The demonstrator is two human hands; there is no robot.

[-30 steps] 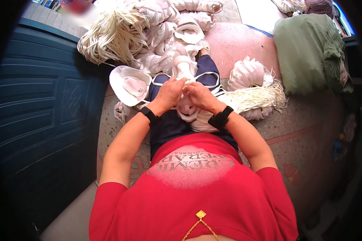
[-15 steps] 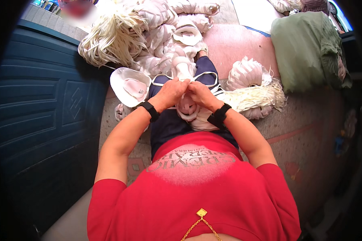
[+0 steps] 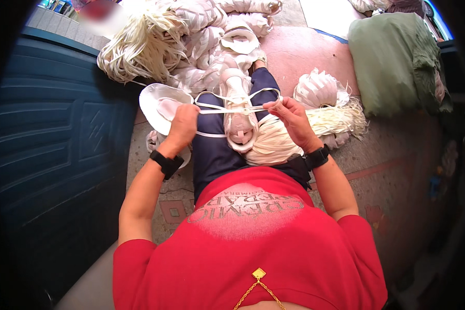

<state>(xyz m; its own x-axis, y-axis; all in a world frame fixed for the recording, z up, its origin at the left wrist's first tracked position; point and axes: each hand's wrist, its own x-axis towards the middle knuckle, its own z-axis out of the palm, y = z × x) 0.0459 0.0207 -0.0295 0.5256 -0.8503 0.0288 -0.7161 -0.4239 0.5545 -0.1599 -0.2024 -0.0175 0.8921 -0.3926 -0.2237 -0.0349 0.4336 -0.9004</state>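
A pale pink and white shoe upper lies lengthwise between my thighs. White shoelace stretches taut across it, from one hand to the other, crossing over the middle of the upper. My left hand is closed in a fist round one end, left of the upper. To the right, my right hand pinches the other end between thumb and fingers. Slack lace loops curve out on both sides. By my left hand rests another white shoe upper, partly covered by that hand.
Beside my right thigh lies a bundle of cream laces, with a wrapped bundle of pale uppers behind it. More uppers and loose laces are heaped ahead. A dark blue panelled door stands left, a green sack right.
My hands, close together over the upper before, have moved apart to either side, drawing the lace tight between them. More of the upper and the cream lace bundle now shows.
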